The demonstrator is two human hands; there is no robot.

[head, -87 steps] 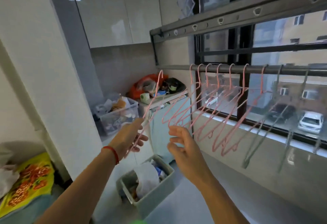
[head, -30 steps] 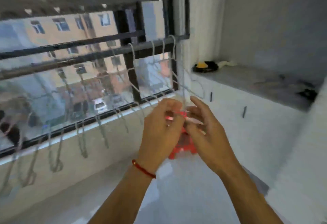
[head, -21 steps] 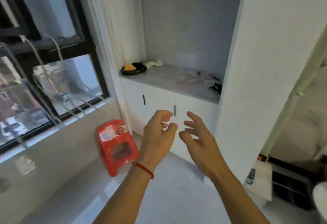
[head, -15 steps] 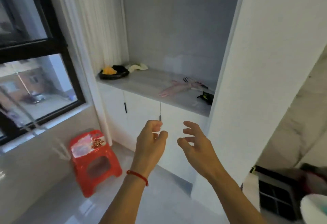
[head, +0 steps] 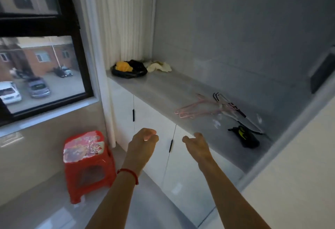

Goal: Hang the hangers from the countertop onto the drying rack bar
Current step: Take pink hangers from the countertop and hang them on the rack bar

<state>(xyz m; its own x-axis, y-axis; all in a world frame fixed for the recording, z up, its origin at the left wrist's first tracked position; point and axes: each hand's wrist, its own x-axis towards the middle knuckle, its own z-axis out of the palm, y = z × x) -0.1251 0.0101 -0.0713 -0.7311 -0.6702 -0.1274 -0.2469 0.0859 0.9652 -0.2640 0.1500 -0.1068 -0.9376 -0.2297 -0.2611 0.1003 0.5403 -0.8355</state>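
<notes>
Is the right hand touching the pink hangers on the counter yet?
Apart. The head view shows the right hand empty, in front of the white cabinet doors, below the countertop edge; the pink hangers lie farther back on top.

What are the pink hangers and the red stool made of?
The pink hangers look like thin wire with a smooth pink coating, maybe plastic: slim bent rods. The red stool looks like shiny molded plastic, all one piece with a cut-out side and a printed flower top.
</notes>
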